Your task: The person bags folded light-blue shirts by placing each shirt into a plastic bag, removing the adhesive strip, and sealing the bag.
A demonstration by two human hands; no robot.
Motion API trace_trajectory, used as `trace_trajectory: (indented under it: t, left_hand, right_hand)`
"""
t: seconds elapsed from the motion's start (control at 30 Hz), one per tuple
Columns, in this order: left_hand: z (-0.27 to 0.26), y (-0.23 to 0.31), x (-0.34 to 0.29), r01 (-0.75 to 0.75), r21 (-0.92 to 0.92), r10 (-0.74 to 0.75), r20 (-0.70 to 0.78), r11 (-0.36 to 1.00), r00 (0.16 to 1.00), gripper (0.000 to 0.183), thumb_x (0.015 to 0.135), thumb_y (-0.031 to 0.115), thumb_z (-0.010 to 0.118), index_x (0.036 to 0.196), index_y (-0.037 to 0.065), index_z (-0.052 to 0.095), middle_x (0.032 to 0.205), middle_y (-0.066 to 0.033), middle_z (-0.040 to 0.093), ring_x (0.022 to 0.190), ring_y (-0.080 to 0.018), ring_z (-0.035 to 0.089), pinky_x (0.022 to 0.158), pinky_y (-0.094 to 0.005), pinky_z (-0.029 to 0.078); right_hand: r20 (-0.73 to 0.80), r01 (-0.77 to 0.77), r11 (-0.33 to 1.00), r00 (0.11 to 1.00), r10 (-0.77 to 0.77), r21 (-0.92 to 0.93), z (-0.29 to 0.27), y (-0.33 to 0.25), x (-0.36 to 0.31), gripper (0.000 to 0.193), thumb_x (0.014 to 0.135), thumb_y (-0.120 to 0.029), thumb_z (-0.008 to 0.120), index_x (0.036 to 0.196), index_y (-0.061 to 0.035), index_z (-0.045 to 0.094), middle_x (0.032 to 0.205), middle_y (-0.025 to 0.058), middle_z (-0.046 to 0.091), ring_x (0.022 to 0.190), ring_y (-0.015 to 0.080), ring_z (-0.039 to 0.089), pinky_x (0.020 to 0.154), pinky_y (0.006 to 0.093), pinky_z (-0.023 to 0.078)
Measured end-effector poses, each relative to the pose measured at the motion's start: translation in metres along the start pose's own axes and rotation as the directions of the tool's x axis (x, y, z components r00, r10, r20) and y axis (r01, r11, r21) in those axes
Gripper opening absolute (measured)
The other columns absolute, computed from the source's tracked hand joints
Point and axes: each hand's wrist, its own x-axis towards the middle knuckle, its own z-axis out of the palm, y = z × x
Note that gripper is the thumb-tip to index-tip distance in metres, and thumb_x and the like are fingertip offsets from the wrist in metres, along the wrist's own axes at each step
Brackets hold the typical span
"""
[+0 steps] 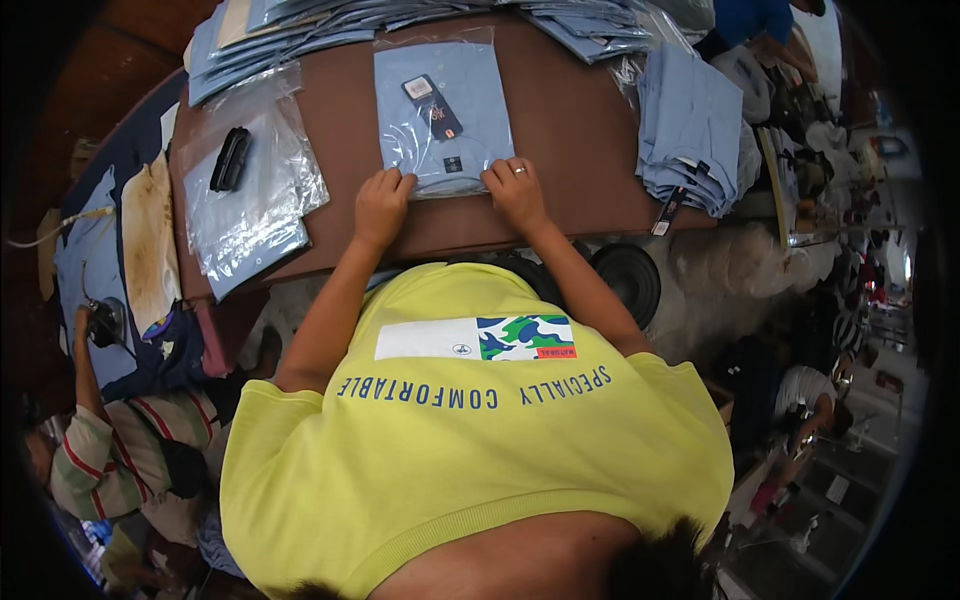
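A folded light-blue shirt [395,105] lies flat on the brown table inside a clear plastic bag [470,45], with a dark hang tag [432,108] on top of it. At the near left corner of the bag, my left hand [383,205] pinches the plastic edge with curled fingers. My right hand [517,195], a ring on one finger, grips the near right corner in the same way. The collar end of the shirt faces me, with a small dark label [453,164] showing through the plastic.
Left on the brown table [575,130] lie clear bags [270,150] with a black object [231,158] on them. Bagged shirts [300,38] pile along the far edge; folded blue shirts [690,120] stack at right. A co-worker's hand [85,325] holds an iron [107,322] at far left.
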Motion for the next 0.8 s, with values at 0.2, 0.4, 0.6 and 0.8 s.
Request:
trace_trajectory:
  t: [0.2,0.4,0.6,0.8]
  left_hand:
    - [-0.001,-0.004,0.003,-0.077,0.059,0.085,-0.132,0.995,0.988,0.017,0.073,0.009,0.057,0.089,0.013,0.062,0.076,-0.0011,0.050,0.073,-0.0172,0.052,0.062,-0.0330,0.045]
    - [0.005,-0.006,0.011,-0.116,0.094,0.127,-0.114,0.989,0.985,0.017,0.074,0.008,0.056,0.090,0.012,0.060,0.083,-0.0011,0.055,0.074,-0.0179,0.054,0.063,-0.0311,0.047]
    - [0.002,-0.010,-0.019,-0.091,-0.108,0.093,0.014,0.990,0.996,0.013,0.076,0.007,0.057,0.089,0.008,0.058,0.107,-0.0041,0.060,0.099,-0.0213,0.058,0.078,-0.0332,0.050]
    - [-0.010,-0.004,-0.042,-0.093,-0.177,0.119,0.144,0.980,0.982,0.010,0.085,0.015,0.056,0.088,0.005,0.056,0.123,-0.0089,0.054,0.120,-0.0259,0.047,0.098,-0.0434,0.037]
  right_hand:
    - [-0.073,-0.018,1.000,0.997,0.017,-0.018,0.002,-0.006,0.005,0.009,0.070,-0.009,0.055,0.079,-0.0093,0.054,0.080,0.0046,0.052,0.077,0.0205,0.052,0.071,0.0345,0.043]
    - [-0.122,-0.020,0.999,0.992,0.016,-0.038,0.005,-0.001,0.009,0.014,0.069,-0.007,0.056,0.083,-0.0080,0.054,0.084,0.0058,0.055,0.078,0.0223,0.054,0.075,0.0334,0.044]
    - [0.018,-0.093,0.977,0.996,0.092,0.192,0.001,0.004,-0.020,0.013,0.078,-0.006,0.054,0.091,-0.0065,0.057,0.110,0.0080,0.058,0.106,0.0256,0.054,0.092,0.0398,0.041]
    - [0.083,-0.072,0.978,0.995,0.056,0.195,-0.001,0.007,-0.058,0.016,0.083,-0.008,0.054,0.098,-0.0064,0.058,0.127,0.0065,0.052,0.119,0.0273,0.048,0.100,0.0426,0.036]
